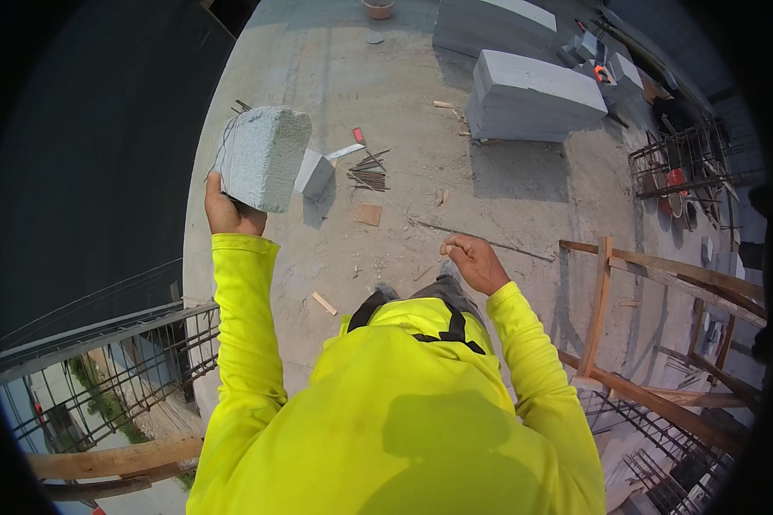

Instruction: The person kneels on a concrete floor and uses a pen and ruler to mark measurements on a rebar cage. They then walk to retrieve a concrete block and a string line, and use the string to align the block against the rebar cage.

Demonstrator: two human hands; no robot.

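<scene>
My left hand [234,213] grips the lower end of a pale grey concrete block piece [256,159] with a rough, broken right face. Its fingers are closed round the block, and thin wires [241,107] show at the block's far edge. A smaller grey block piece [313,173] lies on the floor just right of it. In front of my waist, my right hand [475,262] is closed with thumb and fingertips together. Whether anything sits in that pinch is hidden. A long thin rod [489,241] lies on the floor just beyond this hand.
Large white blocks [537,94] stand at the far right. A small square tool [348,149] and several short rods [369,174] lie ahead. A dark drop-off [94,154] borders the floor at left. Wooden rails [599,300] and rebar surround openings at lower right and left.
</scene>
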